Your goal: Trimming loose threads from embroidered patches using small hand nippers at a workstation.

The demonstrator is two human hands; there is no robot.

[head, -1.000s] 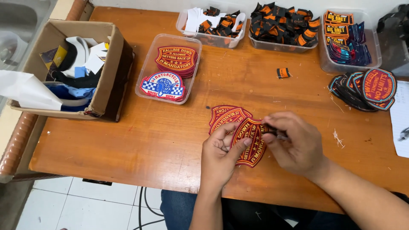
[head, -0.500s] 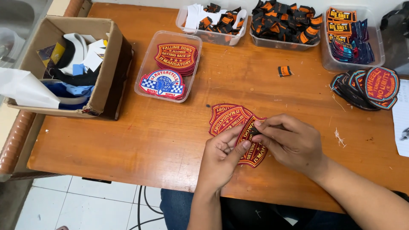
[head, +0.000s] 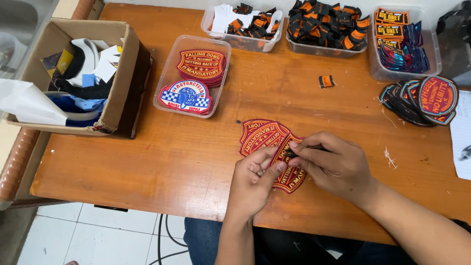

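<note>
Looking from the left, we're seeing a cardboard box [head: 117,93] sitting at the table's [head: 162,162] left edge w/ fabric scraps and white paper bits piled inside. Just right of it a clear shallow tray [head: 167,81] is holding two stacks of patches: red shield ones at the far end, a blue-and-white checkered one at the near end.

At centre, near the front edge, we're handling a small fanned pile of red shield patches [head: 260,137] lying flat on the wood. Our left hand [head: 252,184] is curling half shut, thumb and fingertips pressing the lower part of the top patch [head: 289,179]. Our right hand [head: 333,164] is coming in from the right, fingers pinched tight on that same patch's upper edge; there's something small and dark btwn the fingertips, can't tell what.

Further right, a small orange-and-black tag [head: 326,81] is lying alone. Along the back edge, three clear tubs [head: 314,49] are holding folded labels. At far right, a fan of dark round-ish patches [head: 424,100] is resting on the table.
</note>
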